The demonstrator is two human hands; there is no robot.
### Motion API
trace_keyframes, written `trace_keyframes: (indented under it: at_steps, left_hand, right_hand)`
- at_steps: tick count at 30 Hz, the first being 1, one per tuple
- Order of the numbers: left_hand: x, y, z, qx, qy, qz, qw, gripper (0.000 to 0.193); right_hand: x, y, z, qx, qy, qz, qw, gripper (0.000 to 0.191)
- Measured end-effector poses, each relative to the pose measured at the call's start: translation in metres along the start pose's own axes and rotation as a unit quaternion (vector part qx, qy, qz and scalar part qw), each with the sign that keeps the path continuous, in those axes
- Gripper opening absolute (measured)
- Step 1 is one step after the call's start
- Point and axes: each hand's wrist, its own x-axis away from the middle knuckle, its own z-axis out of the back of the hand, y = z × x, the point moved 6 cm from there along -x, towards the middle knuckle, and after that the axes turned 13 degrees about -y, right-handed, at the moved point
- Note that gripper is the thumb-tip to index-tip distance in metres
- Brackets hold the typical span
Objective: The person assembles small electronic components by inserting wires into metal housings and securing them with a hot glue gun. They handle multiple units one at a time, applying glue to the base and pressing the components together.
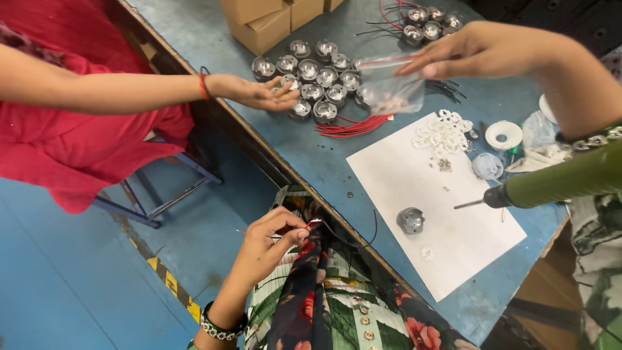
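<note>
**Thin wire pinched low, bag lifted high**

Thin wire (315, 222) sits at lower centre of the frame, just off the near edge of the blue table (311, 159). The left hand (269, 243) grasps it between thumb and fingertips, the other fingers curled in. Up in the upper right, the right hand (473, 48) pinches the top of a clear plastic bag (392, 87), which hangs over the cluster of round metal motors (317, 74); small parts lie in its bottom.

From the upper left a co-worker's hand (259, 93), palm up and fingers loose, touches the edge of that cluster. A bundle of red wires (353, 126) lies just beside it.

Right of centre, one lone motor (411, 220) stands on the white sheet (453, 246), with the green screwdriver (557, 183) pointing at it from the right edge.

By my reading, this is parts handling: wire in one hand, bag in the other. Any next move calls for a freed hand, since both are occupied, and a steady pinch on that fine wire.
</note>
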Motion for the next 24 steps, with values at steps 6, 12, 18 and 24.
trace_keyframes:
  at_steps: [6, 12, 18, 24]
  left_hand:
    - [0.001, -0.002, 0.002, 0.014, 0.001, 0.000, 1.000, 0.016]
    - [0.001, -0.004, 0.006, 0.002, 0.003, 0.005, 1.000, 0.017]
    - [0.003, -0.002, 0.012, 0.018, 0.007, -0.005, 1.000, 0.017]
    - [0.003, -0.002, 0.012, 0.064, 0.012, 0.044, 0.997, 0.014]
  right_hand:
    - [-0.048, -0.025, -0.024, 0.011, -0.042, 0.040, 0.998, 0.053]
    - [-0.091, -0.051, -0.043, 0.032, -0.052, 0.148, 0.987, 0.051]
    - [-0.110, -0.062, -0.057, -0.031, -0.087, 0.074, 0.993, 0.060]
    - [-0.096, -0.073, -0.037, -0.015, -0.032, 0.121, 0.992, 0.060]
